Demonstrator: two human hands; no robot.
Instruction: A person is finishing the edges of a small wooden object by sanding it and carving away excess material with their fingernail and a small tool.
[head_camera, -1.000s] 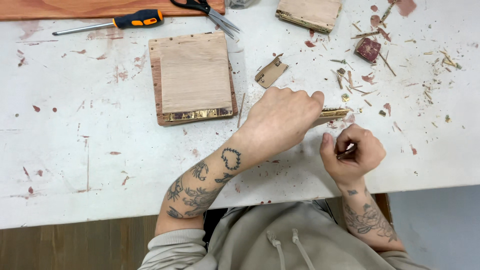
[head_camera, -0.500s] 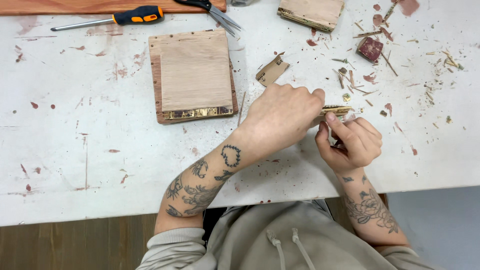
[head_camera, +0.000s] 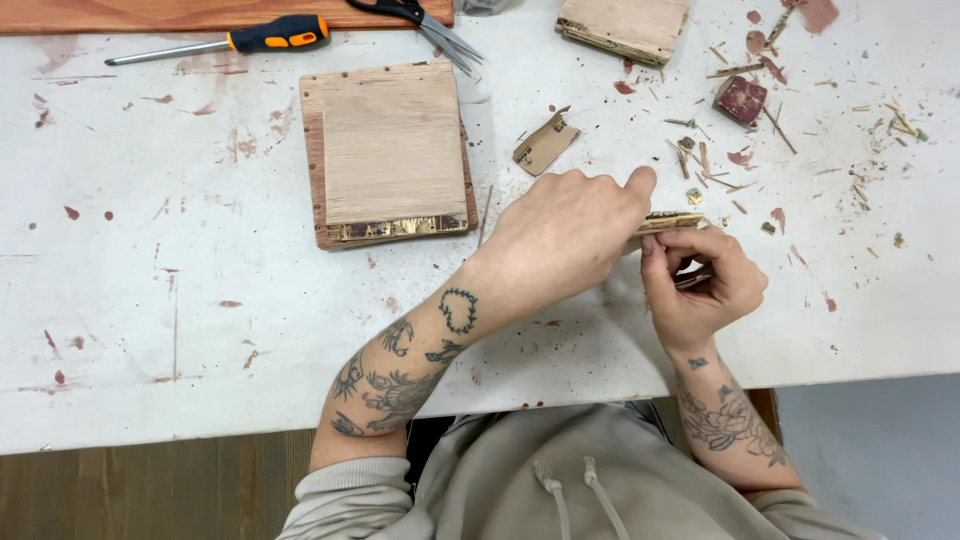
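My left hand (head_camera: 565, 235) lies knuckles up over a thin wooden strip (head_camera: 673, 221) with a gold-coloured edge, pinning it near the table's front right. Most of the strip is hidden under the fingers. My right hand (head_camera: 700, 280) is curled beside it, its thumb and fingertips touching the strip's right end. Something small and thin shows inside the right palm, too hidden to name. A square wooden board (head_camera: 387, 150) with a gold strip along its near edge lies to the left of my left hand.
The white table (head_camera: 150, 300) is paint-stained. At the back lie an orange-handled screwdriver (head_camera: 230, 42), scissors (head_camera: 435, 25) and a second wooden block (head_camera: 625, 25). A cardboard scrap (head_camera: 545, 143), a dark red block (head_camera: 741, 99) and several splinters lie at right.
My right hand has moved up from the table's front edge to the strip's right end. My left hand has stayed on the strip.
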